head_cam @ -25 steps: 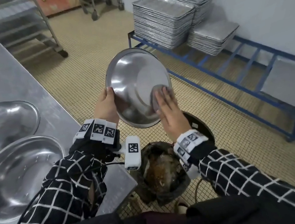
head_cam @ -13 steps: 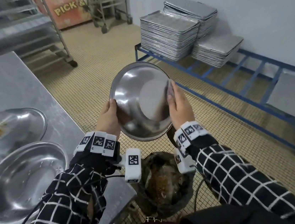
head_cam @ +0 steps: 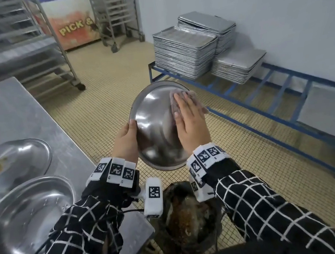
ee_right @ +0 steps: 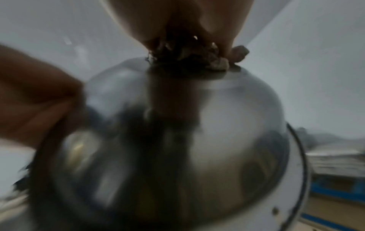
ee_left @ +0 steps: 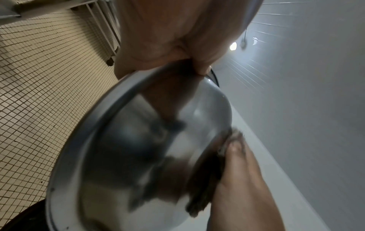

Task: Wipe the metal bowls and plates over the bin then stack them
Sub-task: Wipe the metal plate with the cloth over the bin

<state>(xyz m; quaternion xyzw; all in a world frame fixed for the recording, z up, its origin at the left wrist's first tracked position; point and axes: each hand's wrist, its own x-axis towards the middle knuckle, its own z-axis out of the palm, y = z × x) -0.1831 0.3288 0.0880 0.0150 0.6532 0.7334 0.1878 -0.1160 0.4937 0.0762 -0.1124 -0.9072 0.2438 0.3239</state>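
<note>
At the left, near the front edge of the steel table (head_cam: 8, 108), an upturned bowl (head_cam: 26, 222) is seen, and behind it a domed bowl (head_cam: 12, 158) with food scraps on it; neither has been stacked, so more wiping is judged to remain.

Further right, the bowl in hand (head_cam: 156, 126) is held in the air above the bin (head_cam: 186, 219), beyond the table's front corner. It is gripped at its left rim by the left hand (head_cam: 125, 144), thumb over the edge.

Half a second ago the bowl's hollow faced the camera, with both hands at its rim; a second ago the inside was being rubbed. Now the outer, domed side is presented, and the cloth (head_cam: 184, 101) is pressed against its flat base by the right hand (head_cam: 191, 124), fingers laid straight.

The inside is therefore judged finished, and the wiping has passed to the outside, leaving this bowl close to stacking.

At the far right, stacked trays (head_cam: 187, 52) rest on a blue rack (head_cam: 265, 104).
</note>
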